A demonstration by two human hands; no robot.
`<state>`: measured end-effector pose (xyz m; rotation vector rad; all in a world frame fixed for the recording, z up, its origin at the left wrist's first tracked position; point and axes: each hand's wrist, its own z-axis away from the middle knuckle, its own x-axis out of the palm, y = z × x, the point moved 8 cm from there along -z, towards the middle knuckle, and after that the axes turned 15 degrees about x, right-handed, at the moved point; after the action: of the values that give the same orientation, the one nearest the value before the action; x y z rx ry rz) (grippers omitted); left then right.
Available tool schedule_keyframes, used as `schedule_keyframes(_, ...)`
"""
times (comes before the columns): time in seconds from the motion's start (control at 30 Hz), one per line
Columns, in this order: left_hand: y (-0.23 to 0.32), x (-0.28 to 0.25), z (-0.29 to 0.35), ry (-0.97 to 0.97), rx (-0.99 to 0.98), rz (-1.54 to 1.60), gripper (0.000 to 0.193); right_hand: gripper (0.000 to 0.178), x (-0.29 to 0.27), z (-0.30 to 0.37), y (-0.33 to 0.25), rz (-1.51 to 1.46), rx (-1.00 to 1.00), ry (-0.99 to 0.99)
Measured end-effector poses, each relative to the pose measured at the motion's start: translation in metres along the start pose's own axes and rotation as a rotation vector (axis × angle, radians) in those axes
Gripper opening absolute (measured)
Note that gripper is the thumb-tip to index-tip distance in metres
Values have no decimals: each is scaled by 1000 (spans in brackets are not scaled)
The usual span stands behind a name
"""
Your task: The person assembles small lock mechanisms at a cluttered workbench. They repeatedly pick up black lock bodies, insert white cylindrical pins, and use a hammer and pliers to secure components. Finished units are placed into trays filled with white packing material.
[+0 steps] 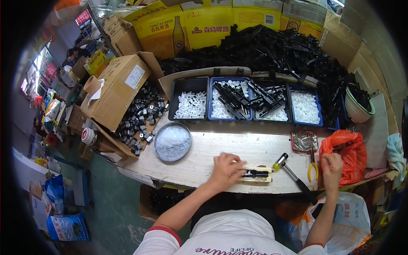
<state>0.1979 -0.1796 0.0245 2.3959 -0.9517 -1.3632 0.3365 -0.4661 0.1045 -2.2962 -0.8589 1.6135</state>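
Note:
My left hand [227, 173] bends over the left end of a small pale wooden fixture [268, 179] near the table's front edge. Its fingers are curled together, and whatever they may hold is hidden. In the fixture lies a slim black plastic part [259, 173]. Out to the right, my right hand [332, 171] is closed at the near side of a red plastic bag [352, 155]; what its fingers grip cannot be made out. Between the hands rests a hammer [292, 174] with a yellow-ended head and black handle. Yellow-handled pliers [313, 170] lie just left of my right hand.
Behind the worktable [212, 146] stand bins of white pieces [306, 108] and black parts [231, 97], below a large black heap [263, 51]. A round metal dish [172, 142] sits left, beside dark metal pieces [142, 114]. A red tray [304, 140] holds small metal pins.

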Motion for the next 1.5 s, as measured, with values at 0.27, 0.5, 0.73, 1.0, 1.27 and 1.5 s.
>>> schedule_keyframes(0.27,-182,-107,-61,150,-352,-532,18,16,28,-35,150,443,241,-96)
schedule_keyframes(0.5,-235,-80,-78,-241,-359,-592,23,25,38,-42,136,383,205,-174)
schedule_keyframes(0.73,-234,-93,-67,-131,-450,-480,15,20,38,-39,156,21,421,-90)
schedule_keyframes(1.0,-194,-153,-49,453,-345,-68,8,21,35,-41,188,-120,373,30)
schedule_keyframes(1.27,-108,-157,56,293,-409,-156,13,14,-13,-35,169,-485,407,210)
schedule_keyframes(1.5,-103,-126,50,224,-175,-528,11,14,-7,-24,50,-254,171,181)
